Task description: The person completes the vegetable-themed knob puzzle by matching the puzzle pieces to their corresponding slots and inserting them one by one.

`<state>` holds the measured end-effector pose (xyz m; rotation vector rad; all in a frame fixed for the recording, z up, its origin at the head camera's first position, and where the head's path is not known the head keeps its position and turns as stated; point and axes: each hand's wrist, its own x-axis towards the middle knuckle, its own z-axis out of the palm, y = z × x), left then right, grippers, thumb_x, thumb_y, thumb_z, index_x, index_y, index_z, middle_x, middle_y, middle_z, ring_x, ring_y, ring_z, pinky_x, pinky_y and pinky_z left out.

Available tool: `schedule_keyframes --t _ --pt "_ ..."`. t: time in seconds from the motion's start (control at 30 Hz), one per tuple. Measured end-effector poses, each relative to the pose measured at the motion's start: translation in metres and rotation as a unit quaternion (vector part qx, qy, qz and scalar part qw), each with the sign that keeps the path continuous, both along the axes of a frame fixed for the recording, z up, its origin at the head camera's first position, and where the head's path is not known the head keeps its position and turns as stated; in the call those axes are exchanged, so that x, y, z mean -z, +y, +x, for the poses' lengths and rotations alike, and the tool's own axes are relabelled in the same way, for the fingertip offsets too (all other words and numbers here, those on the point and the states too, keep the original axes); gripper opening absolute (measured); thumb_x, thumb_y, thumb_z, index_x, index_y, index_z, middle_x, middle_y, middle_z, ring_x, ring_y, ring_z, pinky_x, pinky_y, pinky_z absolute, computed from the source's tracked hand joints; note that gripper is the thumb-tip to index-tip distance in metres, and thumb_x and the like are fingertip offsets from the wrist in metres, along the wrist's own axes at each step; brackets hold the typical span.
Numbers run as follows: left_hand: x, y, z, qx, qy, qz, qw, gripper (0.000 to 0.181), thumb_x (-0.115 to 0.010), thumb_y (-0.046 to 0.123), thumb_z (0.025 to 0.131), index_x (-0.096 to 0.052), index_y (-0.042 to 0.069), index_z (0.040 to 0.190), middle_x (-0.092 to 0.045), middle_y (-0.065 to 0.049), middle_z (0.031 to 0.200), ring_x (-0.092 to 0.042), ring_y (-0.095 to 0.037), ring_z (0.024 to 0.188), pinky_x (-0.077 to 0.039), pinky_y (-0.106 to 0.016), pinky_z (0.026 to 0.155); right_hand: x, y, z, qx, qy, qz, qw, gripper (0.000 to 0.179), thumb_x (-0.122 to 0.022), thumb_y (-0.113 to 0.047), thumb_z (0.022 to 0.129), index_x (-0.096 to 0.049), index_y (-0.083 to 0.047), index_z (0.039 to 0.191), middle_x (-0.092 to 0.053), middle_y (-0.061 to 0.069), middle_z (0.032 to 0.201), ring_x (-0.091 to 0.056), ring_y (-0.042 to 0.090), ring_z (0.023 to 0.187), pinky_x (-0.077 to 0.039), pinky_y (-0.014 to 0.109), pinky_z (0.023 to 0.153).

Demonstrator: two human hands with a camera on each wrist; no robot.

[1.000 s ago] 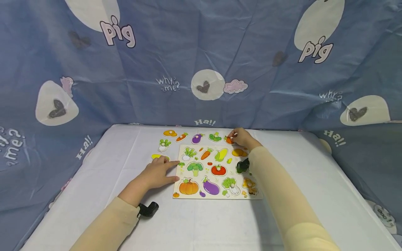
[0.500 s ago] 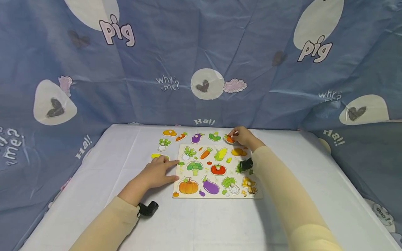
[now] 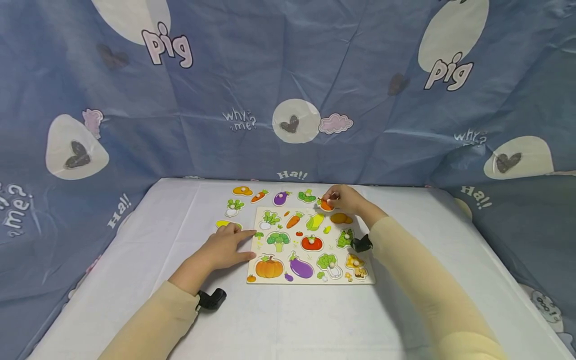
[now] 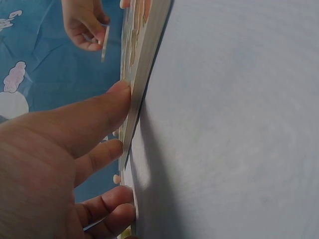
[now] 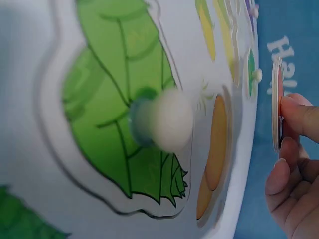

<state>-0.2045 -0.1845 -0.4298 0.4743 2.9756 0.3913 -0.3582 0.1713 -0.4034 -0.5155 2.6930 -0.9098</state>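
Note:
My right hand [image 3: 344,198] pinches an orange pumpkin puzzle piece [image 3: 325,204] with green leaves, just behind the far edge of a vegetable puzzle board [image 3: 310,282]. Seen from the right wrist, the piece [image 5: 275,109] stands on edge, clear of the board, between thumb and fingers. My left hand [image 3: 225,250] rests against the board's left side, fingers spread; in the left wrist view its thumb [image 4: 107,107] touches the board's edge. Tomato [image 3: 312,243], leafy green [image 3: 345,238], white cabbage [image 3: 330,266] and mushroom [image 3: 357,266] pieces with knobs sit in the board.
Behind the board lie loose potato [image 3: 242,191], carrot [image 3: 259,195], eggplant [image 3: 281,198] and broccoli [image 3: 307,195] pieces. A radish piece [image 3: 234,207] and a yellow piece [image 3: 228,224], partly behind my left hand, lie at the left. A blue printed cloth [image 3: 202,140] hangs behind the white table [image 3: 288,320].
My right hand has lifted the pumpkin piece from behind the board and brought it slightly nearer and to the left. The left hand stays at the board's edge.

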Motion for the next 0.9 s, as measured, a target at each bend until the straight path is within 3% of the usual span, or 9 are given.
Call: schedule_keyframes --t 0.37,0.67,0.9 --pt "0.003 0.000 -0.002 0.002 0.006 -0.004 1.0000 0.068 -0.072 0.052 0.087 -0.055 0.022 0.145 -0.052 -0.013 0.114 -0.046 -0.028 0.094 -0.043 -0.044 0.081 -0.003 -0.003 0.023 -0.072 0.049 -0.003 0.9962 0.008 -0.065 -0.006 0.097 -0.070 -0.008 0.103 -0.065 0.003 0.093 -0.052 0.019 0.081 -0.045 0.032 0.074" --pt "0.001 0.000 -0.002 0.002 0.003 -0.005 1.0000 0.067 -0.072 0.052 0.088 -0.055 0.021 0.145 -0.053 -0.016 0.120 -0.047 -0.030 0.098 -0.044 -0.048 0.086 -0.009 -0.007 0.042 -0.090 0.041 0.001 0.9951 0.008 -0.064 -0.009 0.098 -0.069 -0.009 0.105 -0.065 0.002 0.093 -0.053 0.018 0.078 -0.045 0.031 0.070" --pt "-0.002 0.001 0.000 0.003 -0.001 -0.006 1.0000 0.067 -0.072 0.052 0.088 -0.056 0.021 0.145 -0.053 -0.014 0.117 -0.046 -0.028 0.096 -0.044 -0.046 0.083 -0.011 -0.014 0.059 -0.118 0.041 0.012 0.9921 0.008 -0.065 -0.008 0.098 -0.069 -0.010 0.105 -0.066 0.000 0.094 -0.055 0.016 0.082 -0.047 0.031 0.074"
